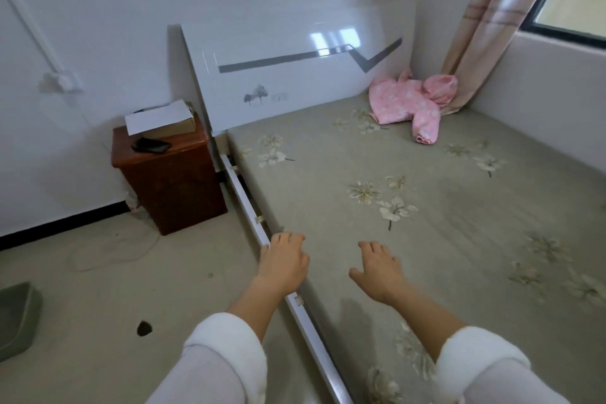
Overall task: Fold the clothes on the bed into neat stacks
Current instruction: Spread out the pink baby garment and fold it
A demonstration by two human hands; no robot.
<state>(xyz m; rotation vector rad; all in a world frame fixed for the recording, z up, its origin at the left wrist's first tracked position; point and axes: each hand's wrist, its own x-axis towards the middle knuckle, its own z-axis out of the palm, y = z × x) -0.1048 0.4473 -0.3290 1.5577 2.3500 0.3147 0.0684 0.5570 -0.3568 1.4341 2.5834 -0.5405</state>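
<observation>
A crumpled pink garment with pale flowers [412,104] lies at the far corner of the bed [442,216], against the headboard and the curtain. Both my arms in white sleeves reach forward over the bed's near left edge. My left hand [283,261] hovers palm down over the bed's white side rail, fingers relaxed and holding nothing. Palm down as well, my right hand [377,270] is over the grey flowered mattress with its fingers loosely spread and nothing in it. Both hands are far from the garment.
A white glossy headboard [295,72] leans at the bed's head. Left of it stands a brown nightstand [170,174] with a box, papers and a dark object on top. A green bin [16,318] and a white cable [111,249] lie on the floor. A curtain [485,29] hangs by the window.
</observation>
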